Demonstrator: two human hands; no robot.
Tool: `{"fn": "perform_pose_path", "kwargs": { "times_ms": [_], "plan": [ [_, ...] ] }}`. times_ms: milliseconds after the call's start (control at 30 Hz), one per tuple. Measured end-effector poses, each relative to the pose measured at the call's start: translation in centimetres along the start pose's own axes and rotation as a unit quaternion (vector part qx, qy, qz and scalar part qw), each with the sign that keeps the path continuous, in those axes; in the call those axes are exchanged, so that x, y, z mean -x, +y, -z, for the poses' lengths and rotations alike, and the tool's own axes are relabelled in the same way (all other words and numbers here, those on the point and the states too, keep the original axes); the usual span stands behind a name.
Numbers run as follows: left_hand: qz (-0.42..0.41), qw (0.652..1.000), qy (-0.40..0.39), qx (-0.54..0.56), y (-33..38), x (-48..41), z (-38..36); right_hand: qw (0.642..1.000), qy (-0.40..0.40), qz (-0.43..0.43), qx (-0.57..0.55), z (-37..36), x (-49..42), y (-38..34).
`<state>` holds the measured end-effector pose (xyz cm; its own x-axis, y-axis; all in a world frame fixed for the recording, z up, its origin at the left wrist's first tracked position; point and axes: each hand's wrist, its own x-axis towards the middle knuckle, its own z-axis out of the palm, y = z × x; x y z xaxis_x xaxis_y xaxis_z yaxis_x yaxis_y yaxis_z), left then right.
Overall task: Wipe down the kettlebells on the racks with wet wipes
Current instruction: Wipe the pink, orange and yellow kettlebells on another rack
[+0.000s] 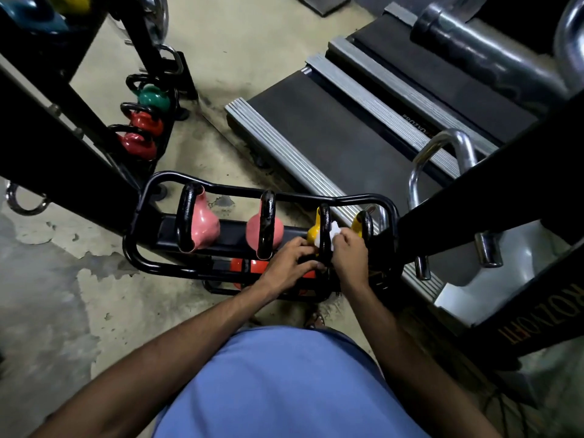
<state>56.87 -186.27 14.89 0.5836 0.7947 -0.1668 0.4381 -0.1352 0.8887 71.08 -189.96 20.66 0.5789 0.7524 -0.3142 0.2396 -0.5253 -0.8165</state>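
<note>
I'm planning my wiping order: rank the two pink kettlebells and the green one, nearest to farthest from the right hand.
1. Right pink kettlebell, just left of the right hand.
2. Left pink kettlebell, farther left.
3. Green kettlebell, far back left.

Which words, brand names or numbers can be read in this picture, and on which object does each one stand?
"ROZVOFIT", roughly: gold sideways letters on the black frame post at lower right; the reading is unsure.
Small pale print, upside down, on the treadmill side rail: too blurred to read.
The kettlebells and the wet wipe show no readable marks.
</note>
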Motion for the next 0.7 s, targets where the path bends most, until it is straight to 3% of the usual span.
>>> {"fn": "perform_pose_path", "kwargs": {
  "times_ms": [167, 300, 400, 467, 567, 633, 700],
  "plan": [
    [-0.002, 1.000, 0.004, -0.003, 0.1, -0.3, 0.2, 0.965, -0.152, -0.089, -0.197, 0.8, -1.4, -0.6],
    [-0.002, 1.000, 0.002, -0.001, 0.0, -0.3, 0.1, 0.996, -0.039, 0.031, -0.075, 0.6, 0.2, 1.7],
    [0.001, 1.000, -0.004, -0.008, 0.0, -0.2, 0.3, 0.984, 0.041, 0.170, 0.034, 0.6, 1.7, 1.9],
    [0.002, 1.000, -0.007, -0.012, 0.1, -0.2, 0.3, 0.945, 0.055, 0.290, 0.142, 0.8, 1.6, 1.8],
    [0.024, 1.000, 0.013, -0.005, 0.4, -0.1, 0.2, 0.828, 0.018, 0.436, 0.352, 0.9, -0.1, 1.3],
    [0.052, 0.998, 0.022, -0.001, 0.1, -0.1, -0.1, 0.752, -0.023, 0.489, 0.442, 0.8, -1.0, 0.7],
    [0.067, 0.997, 0.022, 0.015, -0.2, -0.1, -0.3, 0.715, -0.054, 0.503, 0.483, 0.7, -1.5, 0.3]
  ]
}}
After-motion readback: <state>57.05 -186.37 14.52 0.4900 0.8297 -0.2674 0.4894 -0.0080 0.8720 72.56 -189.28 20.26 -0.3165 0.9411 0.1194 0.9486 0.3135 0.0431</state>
